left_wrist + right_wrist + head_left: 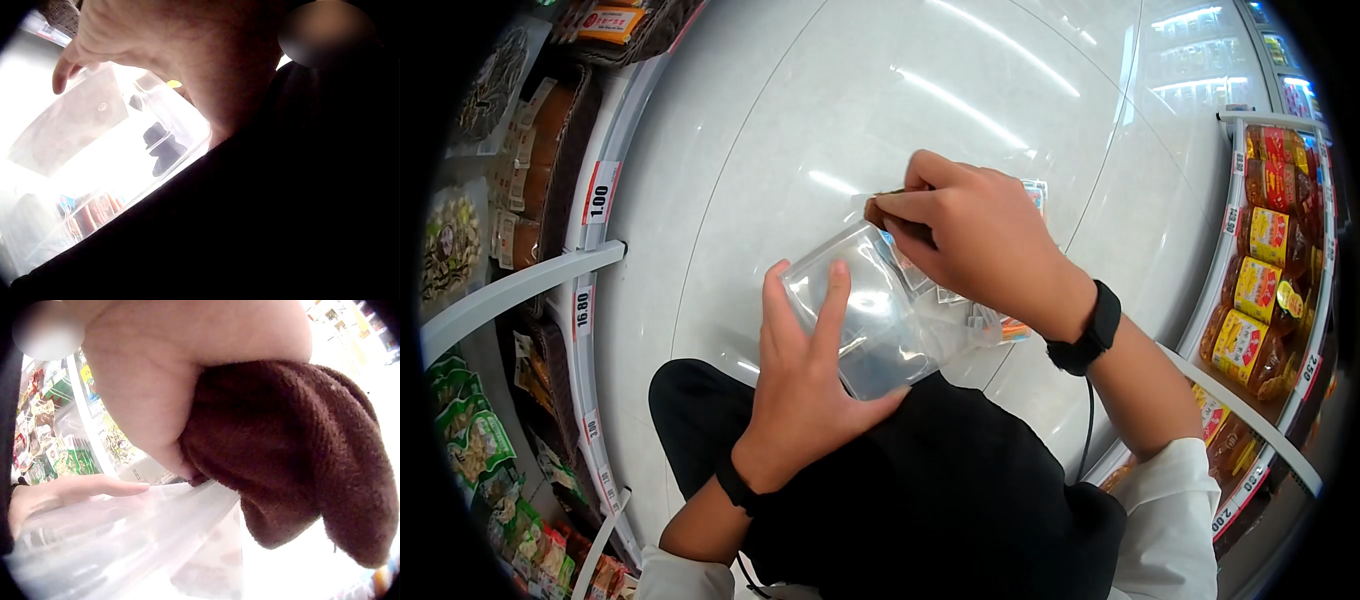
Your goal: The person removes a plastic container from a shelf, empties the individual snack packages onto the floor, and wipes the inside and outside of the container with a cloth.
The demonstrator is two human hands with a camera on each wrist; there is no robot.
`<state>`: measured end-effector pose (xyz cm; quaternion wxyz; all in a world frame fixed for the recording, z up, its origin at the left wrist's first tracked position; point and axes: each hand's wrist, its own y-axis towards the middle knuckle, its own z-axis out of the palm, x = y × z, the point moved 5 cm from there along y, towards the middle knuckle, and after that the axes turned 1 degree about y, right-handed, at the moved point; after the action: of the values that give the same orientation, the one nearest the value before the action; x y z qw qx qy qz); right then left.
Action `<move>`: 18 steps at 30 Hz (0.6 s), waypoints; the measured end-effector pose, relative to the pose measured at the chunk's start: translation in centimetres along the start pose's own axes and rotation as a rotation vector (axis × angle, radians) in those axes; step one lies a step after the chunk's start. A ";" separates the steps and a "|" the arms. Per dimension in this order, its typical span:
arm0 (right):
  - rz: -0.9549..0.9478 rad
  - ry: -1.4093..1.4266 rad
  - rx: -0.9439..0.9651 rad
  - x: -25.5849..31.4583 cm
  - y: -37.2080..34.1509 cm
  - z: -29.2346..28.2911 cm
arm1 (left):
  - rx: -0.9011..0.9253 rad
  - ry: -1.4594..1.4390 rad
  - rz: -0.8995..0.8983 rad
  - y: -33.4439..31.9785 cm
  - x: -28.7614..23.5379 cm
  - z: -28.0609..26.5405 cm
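A clear plastic box (870, 315) is tilted above my lap. My left hand (795, 375) grips it, fingers spread over one side and the thumb along the near edge. In the left wrist view, the same box (69, 128) shows its see-through walls beneath that hand. My right hand (980, 225) bunches a brown cloth at the box's far edge. Most of the cloth is hidden by the hand in the head view. In the right wrist view, the brown fuzzy cloth (281, 444) hangs in folds from the right hand, over the edge of the box.
Packets with printed labels (1010, 328) lie on the pale tiled floor (740, 130) beyond the box, partly hidden by the right arm. Store shelves with price tags (600, 190) stand on the left. More shelving holds yellow-labelled packages (1240, 340) on the right.
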<state>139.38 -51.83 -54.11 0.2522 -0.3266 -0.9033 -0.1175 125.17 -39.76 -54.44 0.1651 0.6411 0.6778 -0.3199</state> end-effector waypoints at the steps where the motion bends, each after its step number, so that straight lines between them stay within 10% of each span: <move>1: -0.026 -0.038 0.012 0.1 0.2 0.1 | -0.002 -0.004 0.010 0.0 -0.1 0.0; 18: -0.425 -0.303 0.234 3.6 0.6 -0.5 | 0.058 0.053 -0.013 0.3 -0.2 -0.1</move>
<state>137.60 -49.69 -51.72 0.1201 -0.1124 -0.9863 -0.0124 125.47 -39.84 -54.25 0.1261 0.6496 0.6764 -0.3233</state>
